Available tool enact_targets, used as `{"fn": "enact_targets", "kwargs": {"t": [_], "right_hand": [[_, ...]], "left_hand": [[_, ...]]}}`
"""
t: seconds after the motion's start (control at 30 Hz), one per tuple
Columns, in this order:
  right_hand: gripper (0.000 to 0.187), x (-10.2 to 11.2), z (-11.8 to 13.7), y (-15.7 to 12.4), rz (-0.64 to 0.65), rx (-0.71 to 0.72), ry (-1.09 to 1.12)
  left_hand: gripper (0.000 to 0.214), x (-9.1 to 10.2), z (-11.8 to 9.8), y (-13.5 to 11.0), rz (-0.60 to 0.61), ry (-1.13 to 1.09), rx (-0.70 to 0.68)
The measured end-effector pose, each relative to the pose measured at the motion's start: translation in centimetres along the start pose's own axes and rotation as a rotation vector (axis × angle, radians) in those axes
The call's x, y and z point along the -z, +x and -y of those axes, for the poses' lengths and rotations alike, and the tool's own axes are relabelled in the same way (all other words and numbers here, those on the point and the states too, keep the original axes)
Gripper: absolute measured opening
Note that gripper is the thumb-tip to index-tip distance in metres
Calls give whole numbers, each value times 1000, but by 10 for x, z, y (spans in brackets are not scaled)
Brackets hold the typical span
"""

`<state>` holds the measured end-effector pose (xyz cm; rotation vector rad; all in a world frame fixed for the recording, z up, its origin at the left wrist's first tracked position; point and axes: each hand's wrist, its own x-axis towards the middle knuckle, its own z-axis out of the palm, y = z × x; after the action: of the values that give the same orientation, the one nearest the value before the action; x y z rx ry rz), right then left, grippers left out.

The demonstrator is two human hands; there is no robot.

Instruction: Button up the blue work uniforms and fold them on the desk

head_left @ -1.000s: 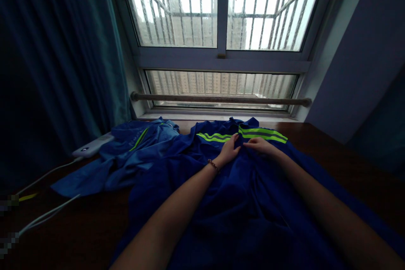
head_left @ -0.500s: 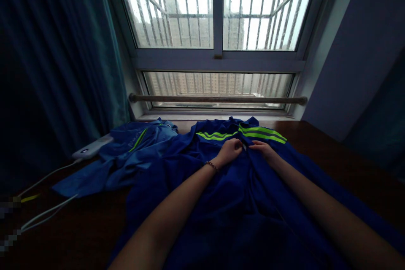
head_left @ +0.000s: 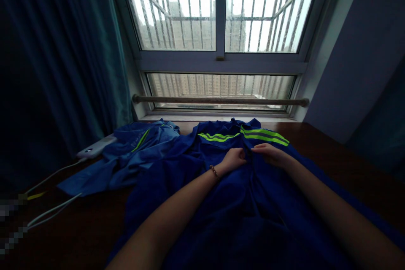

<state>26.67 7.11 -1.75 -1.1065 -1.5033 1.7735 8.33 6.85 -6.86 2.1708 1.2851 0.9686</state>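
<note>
A dark blue work jacket (head_left: 228, 206) with yellow-green and grey reflective stripes across its chest is spread over a dark wooden surface, its collar toward the window. My left hand (head_left: 233, 159), with a beaded bracelet at the wrist, is closed on the cloth at the middle of the jacket's front, below the stripes. Just to its right, my right hand (head_left: 271, 153) pinches the opposite front edge between thumb and fingers. The fingertips of both are close together at the front opening. Whatever fastening lies between them is too dark to make out.
To the left lies a crumpled lighter blue garment (head_left: 117, 173). Behind it is a white device (head_left: 96, 147) with a cable. More white cables (head_left: 53, 209) run along the left side. A blue curtain (head_left: 66, 59) hangs at left; a barred window (head_left: 220, 65) and a rail (head_left: 221, 101) stand ahead.
Both hands have shifted a little down the jacket's front, toward me, still on its edges. The whole view has moved slightly. The jacket lies much as before.
</note>
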Motion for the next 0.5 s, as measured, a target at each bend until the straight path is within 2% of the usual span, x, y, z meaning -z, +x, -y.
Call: {"fn": "enact_targets", "kwargs": {"t": [0.17,0.23,0.4,0.5], "right_hand": [[22,1,0,-13,100,-21,-65],[23,-2,-4,-12,112,-30,-62],[26,-12,-12,-5,168,-14,-17],[27,-18,-14,-5,139,56,-109]], "left_hand": [[12,3,-5,-10,-70,-56,21],[17,6,-6,-13,-67,-197,84],[21,9,-4,-25,-31,-720,314],[24,9,-3,-30,-47,-842,374]]}}
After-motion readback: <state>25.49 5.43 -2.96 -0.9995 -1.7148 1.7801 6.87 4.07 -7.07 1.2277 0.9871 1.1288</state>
